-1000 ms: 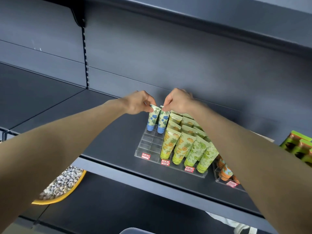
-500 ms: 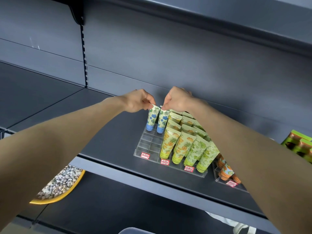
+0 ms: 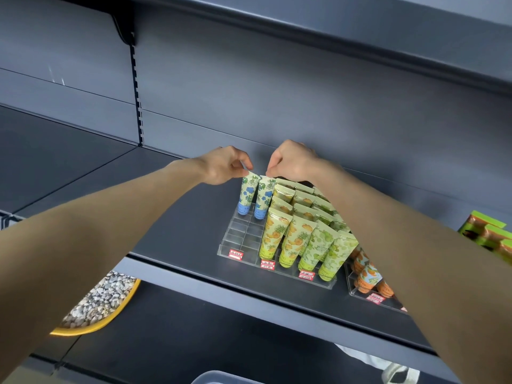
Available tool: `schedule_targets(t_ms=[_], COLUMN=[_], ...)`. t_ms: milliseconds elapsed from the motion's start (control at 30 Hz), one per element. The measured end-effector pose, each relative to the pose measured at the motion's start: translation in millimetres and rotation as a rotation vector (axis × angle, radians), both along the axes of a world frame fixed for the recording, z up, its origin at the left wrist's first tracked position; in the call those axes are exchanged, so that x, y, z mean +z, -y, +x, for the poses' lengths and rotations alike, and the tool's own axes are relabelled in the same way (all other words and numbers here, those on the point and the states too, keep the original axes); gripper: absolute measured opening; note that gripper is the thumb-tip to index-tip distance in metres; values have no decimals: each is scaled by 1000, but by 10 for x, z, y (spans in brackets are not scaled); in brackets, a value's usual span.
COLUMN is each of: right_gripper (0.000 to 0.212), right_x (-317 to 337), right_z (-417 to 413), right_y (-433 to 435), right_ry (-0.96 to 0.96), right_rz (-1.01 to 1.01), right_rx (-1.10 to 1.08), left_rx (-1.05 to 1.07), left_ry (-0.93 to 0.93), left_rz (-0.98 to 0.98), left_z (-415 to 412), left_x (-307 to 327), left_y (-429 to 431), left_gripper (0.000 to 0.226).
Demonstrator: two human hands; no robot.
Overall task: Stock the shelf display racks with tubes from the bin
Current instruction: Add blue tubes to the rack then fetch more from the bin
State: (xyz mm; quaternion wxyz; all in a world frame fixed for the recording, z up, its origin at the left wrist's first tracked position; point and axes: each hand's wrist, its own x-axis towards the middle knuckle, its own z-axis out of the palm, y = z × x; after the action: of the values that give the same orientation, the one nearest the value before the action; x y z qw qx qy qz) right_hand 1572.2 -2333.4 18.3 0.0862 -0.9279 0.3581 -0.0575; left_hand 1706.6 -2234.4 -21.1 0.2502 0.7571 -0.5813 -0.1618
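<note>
Subject items: outer blue tube (image 3: pixel 247 194) and inner blue tube (image 3: pixel 264 196), both standing cap down in the back row of the clear rack (image 3: pixel 240 237), in its two leftmost columns, with the cells in front of them unfilled. Left hand (image 3: pixel 224 165) pinches the flat crimped top of the outer blue tube between thumb and curled fingers. Right hand (image 3: pixel 291 162) appears to pinch the crimp of the inner blue tube likewise, though its fingertips are partly turned from view, so this is a judgement. Handling assessment: such tubes are likely light, soft-walled and glossy, so the body would dent and slip under a hard squeeze. The stiff crimp is the sound place to hold when seating one in a narrow cell, and the cap is the only rigid end. Adjacent columns hold yellow tubes (image 3: pixel 273 234) and green tubes (image 3: pixel 318 245), leaning back in close ranks. Price tags (image 3: pixel 236 254) front the rack. A second rack (image 3: pixel 353 284) with orange tubes (image 3: pixel 367 273) stands just beside it on the grey shelf (image 3: pixel 177 214). Green boxes (image 3: pixel 487 234) sit further right, a dish of pebbles (image 3: pixel 102 300) lies below, and the pale rim at the bottom edge may be the bin (image 3: pixel 221 377).
</note>
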Motion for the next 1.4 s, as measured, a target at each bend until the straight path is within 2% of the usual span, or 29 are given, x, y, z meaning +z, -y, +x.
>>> schedule_targets(t_ms=[100,367,567,733,900,1133,1200,1333,1400], right_gripper=[8,14,18,17,18,28,39,73,82], right_x=[84,319,185,-502,-1684,-3056,-3315,-3654,-3783], right_z=[-52,-669,-1495,-2069,-2497,-2871,-2879,-2837,-2841], right_y=[-23,-487,-1145,-1505,-1785,-2181,-2227,-2271,-2322], right_ry=[35,166,166,91,-21,-190,-265,-322,-359], right_rz=[16,68,37,184,354,696,762,880,890], right_rx=[14,98,163,159,63,-57,-76,-118,-91], left_rx=[20,8,-78,-94,-84,-58,-34,56,83], left_ry=[58,238,197,137,35,-127,-178,-299,-371], left_rz=[-17,-89,-36,97,315,596,636,690,682], left_z=[-53,-636,-1354,-1810,-2135,-2562,-2611,-2637,-2676], left_x=[128,569,408,-232,-1276,-2548,-2853,-3261,-3370], left_y=[-103,-714,-1301,-1642,-1881,-2191,-2235,-2288,-2274], left_gripper=[27,23,21,24,23,21,24,49,57])
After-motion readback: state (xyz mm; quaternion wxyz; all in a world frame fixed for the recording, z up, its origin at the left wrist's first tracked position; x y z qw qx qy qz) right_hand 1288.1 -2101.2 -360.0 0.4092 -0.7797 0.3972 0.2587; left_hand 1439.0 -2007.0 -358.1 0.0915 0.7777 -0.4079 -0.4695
